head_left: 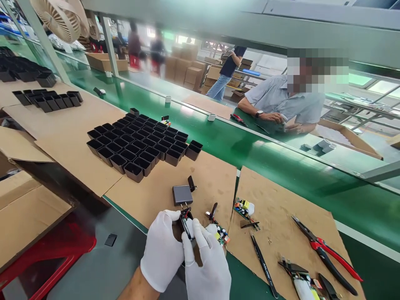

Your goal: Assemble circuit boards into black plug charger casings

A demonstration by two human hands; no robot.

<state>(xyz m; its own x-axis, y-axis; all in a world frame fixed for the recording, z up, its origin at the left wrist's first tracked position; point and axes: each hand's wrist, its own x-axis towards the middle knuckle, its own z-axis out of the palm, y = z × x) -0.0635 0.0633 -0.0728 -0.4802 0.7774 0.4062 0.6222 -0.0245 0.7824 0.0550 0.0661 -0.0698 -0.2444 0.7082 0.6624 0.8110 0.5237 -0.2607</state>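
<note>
My left hand [163,250] and my right hand [208,260] both wear white gloves. Between them they grip a small black charger case [186,220] with red wires and a pale block showing inside. The left fingers wrap its left side, while the right fingertips press on its right side and top. Just beyond it a closed grey charger [182,194] lies on the cardboard, beside a black plug cover [191,182]. By my right fingers lies a circuit board [222,233] with yellow and green parts, partly hidden. A second board [244,207] rests farther right.
Rows of black open-topped cases [137,137] stand on the cardboard at left. Tweezers [262,263], red-handled pliers [325,252] and another board [303,283] lie at right. A green belt [265,154] runs behind, with a person [281,100] working across it.
</note>
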